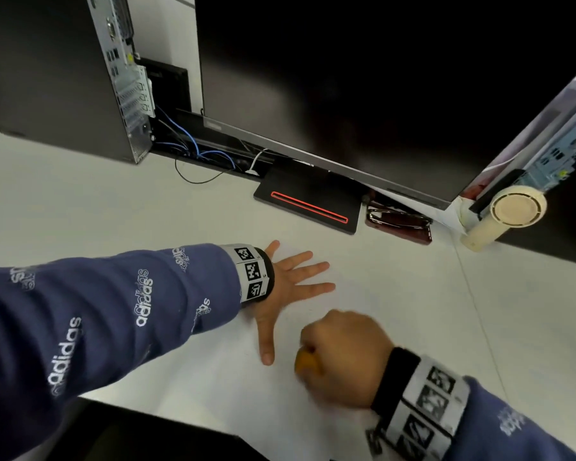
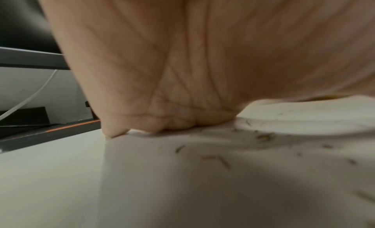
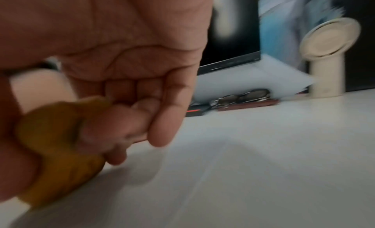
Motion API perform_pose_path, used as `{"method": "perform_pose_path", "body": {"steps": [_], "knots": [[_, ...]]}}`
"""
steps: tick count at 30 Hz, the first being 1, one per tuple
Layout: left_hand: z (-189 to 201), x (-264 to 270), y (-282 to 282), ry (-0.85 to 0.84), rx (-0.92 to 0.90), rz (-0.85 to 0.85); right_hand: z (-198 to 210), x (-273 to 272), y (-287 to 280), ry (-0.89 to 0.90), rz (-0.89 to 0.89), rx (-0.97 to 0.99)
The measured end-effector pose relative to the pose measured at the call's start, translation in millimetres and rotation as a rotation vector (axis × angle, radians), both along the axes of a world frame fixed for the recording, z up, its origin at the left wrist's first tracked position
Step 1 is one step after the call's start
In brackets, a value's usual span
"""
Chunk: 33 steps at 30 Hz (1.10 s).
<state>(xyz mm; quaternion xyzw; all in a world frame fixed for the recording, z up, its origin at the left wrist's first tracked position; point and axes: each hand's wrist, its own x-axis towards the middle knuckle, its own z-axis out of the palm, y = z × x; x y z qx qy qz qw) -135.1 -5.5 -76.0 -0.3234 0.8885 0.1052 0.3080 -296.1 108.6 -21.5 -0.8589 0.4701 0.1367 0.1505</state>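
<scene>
Eraser [image 1: 308, 361] in fisted right hand [image 1: 345, 356], knuckles up

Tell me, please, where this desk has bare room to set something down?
Bare desk lies between the computer tower and the left sleeve, and again right of the right hand gripping a yellow-brown block, before the fan. Crowded: under the monitor, with stand base, glasses and cables.

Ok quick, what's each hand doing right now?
Left hand: open, fingers spread flat on the white paper sheet.
Right hand: closed around a small mustard-yellow rubbery lump.
</scene>
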Motion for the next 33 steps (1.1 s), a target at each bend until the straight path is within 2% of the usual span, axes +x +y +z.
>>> {"method": "perform_pose_path", "body": {"steps": [2,3,7,11,18,22,27,33], "knots": [[-1,1,-1,-0.001,0.004,0.001,2,2,3,0.032,0.020,0.065],[1,1,-1,-0.009,0.005,0.000,1,-4,-8,0.040,-0.027,0.048],[5,-3,1,-0.031,0.017,0.005,-7,-37,-61,-0.050,-0.334,-0.053],[9,-1,2,-0.046,0.015,0.005,-17,-32,-52,-0.082,-0.321,0.003],[23,18,18,0.062,-0.047,-0.034,-26,-76,-53,-0.227,-0.519,-0.031],[28,37,30,0.053,-0.103,-0.033,-34,-73,-44,-0.272,-0.559,-0.037],[28,62,39,0.078,0.032,0.097,-42,-67,-33,-0.310,-0.602,-0.037],[32,65,41,0.118,0.099,0.124,-40,-62,-10,-0.286,-0.592,-0.028]]}}
